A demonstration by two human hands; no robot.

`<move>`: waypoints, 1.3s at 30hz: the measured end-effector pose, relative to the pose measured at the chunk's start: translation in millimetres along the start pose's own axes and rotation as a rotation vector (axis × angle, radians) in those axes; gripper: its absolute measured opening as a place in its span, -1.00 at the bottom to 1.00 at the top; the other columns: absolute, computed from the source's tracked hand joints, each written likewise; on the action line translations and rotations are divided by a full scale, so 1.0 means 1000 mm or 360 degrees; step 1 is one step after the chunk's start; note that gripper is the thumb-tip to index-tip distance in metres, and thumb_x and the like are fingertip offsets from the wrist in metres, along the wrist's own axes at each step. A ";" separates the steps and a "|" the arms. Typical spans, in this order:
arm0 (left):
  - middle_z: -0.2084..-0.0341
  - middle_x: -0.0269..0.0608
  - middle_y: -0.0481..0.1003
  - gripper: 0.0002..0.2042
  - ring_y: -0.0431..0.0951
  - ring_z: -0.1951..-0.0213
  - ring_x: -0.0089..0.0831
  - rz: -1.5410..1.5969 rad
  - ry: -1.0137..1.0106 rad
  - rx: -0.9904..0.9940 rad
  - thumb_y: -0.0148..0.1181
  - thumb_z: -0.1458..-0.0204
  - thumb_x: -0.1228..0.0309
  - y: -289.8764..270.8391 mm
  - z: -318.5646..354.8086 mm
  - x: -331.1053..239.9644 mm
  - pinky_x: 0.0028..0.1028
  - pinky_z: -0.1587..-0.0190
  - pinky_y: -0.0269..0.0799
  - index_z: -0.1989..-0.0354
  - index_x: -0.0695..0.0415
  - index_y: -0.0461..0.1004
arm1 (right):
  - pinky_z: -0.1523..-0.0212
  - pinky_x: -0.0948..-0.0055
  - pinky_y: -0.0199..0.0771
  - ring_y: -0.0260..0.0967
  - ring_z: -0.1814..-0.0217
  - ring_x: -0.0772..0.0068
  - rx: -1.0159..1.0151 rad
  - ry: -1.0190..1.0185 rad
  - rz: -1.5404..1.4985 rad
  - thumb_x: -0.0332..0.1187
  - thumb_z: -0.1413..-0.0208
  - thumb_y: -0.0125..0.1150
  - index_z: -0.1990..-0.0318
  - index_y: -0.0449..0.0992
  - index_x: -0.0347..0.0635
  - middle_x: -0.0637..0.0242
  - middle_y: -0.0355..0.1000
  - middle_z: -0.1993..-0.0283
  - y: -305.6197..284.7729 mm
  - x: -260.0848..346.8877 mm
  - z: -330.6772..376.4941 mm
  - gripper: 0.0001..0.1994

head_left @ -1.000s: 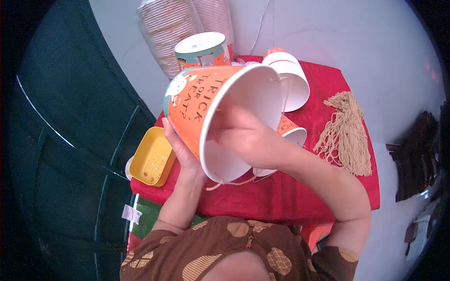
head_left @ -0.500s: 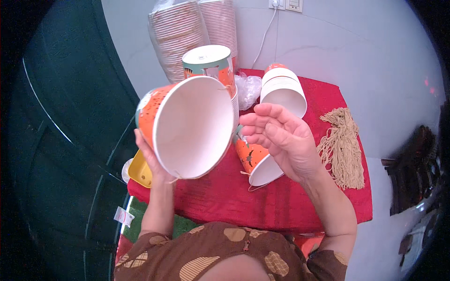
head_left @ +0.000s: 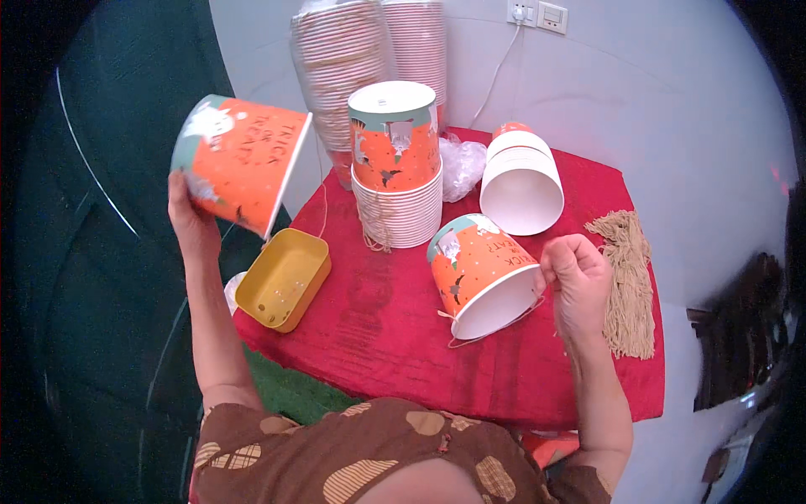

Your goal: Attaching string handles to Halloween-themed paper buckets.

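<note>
At the far left my left hand [head_left: 190, 206] is closed on an orange paper bucket [head_left: 243, 160] with a green base band and a white rim. The bucket lies tilted on its side, mouth toward the right, and a thin cord dangles near its rim. My right hand [head_left: 578, 273] has its fingers curled in; what they hold, if anything, is hidden. It is beside the rim of a second orange bucket [head_left: 478, 260], which lies on its side on the red cloth. A thin cord handle [head_left: 504, 329] hangs from that bucket's rim.
A red-covered table [head_left: 369, 336] bears an upturned bucket [head_left: 395, 151] on nested white-rimmed ones, tall wrapped stacks [head_left: 344, 76], a yellow box [head_left: 285, 277], crumpled plastic [head_left: 462, 168], nested white buckets [head_left: 522, 193] lying sideways and a bundle of beige cords [head_left: 630, 286].
My left hand has carried its bucket leftward and turned it, so its printed side shows instead of the inside. My right hand has moved right and down, and its fingers have curled closed.
</note>
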State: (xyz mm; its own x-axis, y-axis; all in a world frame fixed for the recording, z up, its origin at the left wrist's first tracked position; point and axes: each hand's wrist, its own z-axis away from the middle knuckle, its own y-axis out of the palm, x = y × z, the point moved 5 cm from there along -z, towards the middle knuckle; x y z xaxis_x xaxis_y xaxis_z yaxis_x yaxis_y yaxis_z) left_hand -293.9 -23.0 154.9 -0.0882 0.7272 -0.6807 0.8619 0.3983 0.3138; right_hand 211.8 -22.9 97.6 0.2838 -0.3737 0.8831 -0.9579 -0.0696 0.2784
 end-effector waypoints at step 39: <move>-0.02 0.04 0.36 -0.15 0.42 -0.05 -0.30 -0.0008 0.0126 0.0513 0.36 0.03 0.10 0.220 -0.087 0.039 -0.37 -0.13 0.34 -0.28 0.34 0.02 | 0.72 0.65 0.10 0.06 0.68 0.70 -0.0769 -0.0133 0.0270 -0.25 -0.31 0.06 0.44 0.33 -0.15 0.48 0.20 0.60 -0.122 -0.074 0.009 -0.73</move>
State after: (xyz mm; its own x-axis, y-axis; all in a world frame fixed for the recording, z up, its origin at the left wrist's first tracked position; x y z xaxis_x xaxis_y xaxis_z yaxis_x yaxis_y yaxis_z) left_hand -151.3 141.1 254.8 -0.1204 0.7721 -0.6240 0.9739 0.2137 0.0764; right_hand 307.3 5.2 -5.1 0.1028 -0.4168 0.9032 -0.8557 0.4259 0.2940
